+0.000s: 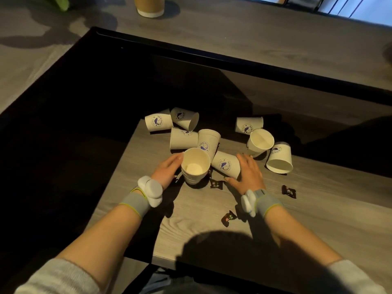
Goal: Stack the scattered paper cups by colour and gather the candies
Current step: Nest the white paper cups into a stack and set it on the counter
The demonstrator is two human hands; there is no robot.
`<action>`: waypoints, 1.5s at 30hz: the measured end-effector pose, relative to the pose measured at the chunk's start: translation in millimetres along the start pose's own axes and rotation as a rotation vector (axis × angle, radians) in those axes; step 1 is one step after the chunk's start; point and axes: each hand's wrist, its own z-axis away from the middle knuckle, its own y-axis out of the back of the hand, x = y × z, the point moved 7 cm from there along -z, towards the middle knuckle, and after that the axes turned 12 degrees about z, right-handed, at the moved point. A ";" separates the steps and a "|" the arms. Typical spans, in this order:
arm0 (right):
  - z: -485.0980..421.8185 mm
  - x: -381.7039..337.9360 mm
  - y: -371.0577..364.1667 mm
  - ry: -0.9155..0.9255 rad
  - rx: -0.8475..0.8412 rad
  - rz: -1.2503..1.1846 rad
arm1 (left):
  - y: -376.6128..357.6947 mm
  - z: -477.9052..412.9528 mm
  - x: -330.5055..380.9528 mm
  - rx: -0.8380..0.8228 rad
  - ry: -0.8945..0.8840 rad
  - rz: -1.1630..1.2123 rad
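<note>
Several white paper cups with a purple logo lie scattered on the grey wooden table [191, 230]. An upright stack of nested cups [195, 166] stands near the middle, and my left hand [167, 169] holds its left side. My right hand [247, 174] closes over a cup lying on its side [224, 164], thumb below the rim and fingers above. More cups lie behind: a cluster at the back left [182, 128] and three at the right [280, 157]. Dark-wrapped candies lie near the stack [216, 184], by my right wrist [228, 217] and at the right [288, 191].
A brown paper cup [151, 6] stands far back on another grey surface. A dark raised edge [212, 54] runs across behind the cups. To the left of the table the area is in deep shadow. Both wrists wear grey bands with white devices.
</note>
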 end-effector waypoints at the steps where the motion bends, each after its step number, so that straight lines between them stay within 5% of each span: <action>1: -3.7 2.6 -1.1 0.000 -0.010 -0.005 | -0.4 0.1 0.3 0.004 0.000 0.001; 12: 8.8 -15.8 54.7 -0.063 0.340 -0.771 | -4.6 0.6 3.7 0.070 0.030 0.109; 16: 14.4 -75.7 91.4 0.184 0.373 -0.675 | -2.2 3.9 4.2 0.082 0.088 0.210; 20: 20.1 -129.8 89.4 0.438 0.301 -0.238 | 4.3 8.5 5.1 0.077 0.074 0.272; 25: 16.9 -136.0 40.7 0.455 0.158 0.295 | 5.9 8.9 4.7 0.038 0.087 0.249; 34: 19.1 -138.2 29.6 0.443 0.144 0.090 | 20.5 5.2 7.8 0.048 0.038 0.213; 37: 11.0 -100.0 48.9 0.261 0.273 -0.155 | 13.2 5.0 17.4 0.008 -0.069 0.166; 40: -7.0 -36.0 69.9 -0.020 0.377 -0.064 | 2.2 10.7 30.1 -0.069 -0.230 0.058; 45: -42.9 26.4 79.8 -0.187 0.178 0.191 | -9.4 13.8 30.2 -0.186 -0.325 -0.120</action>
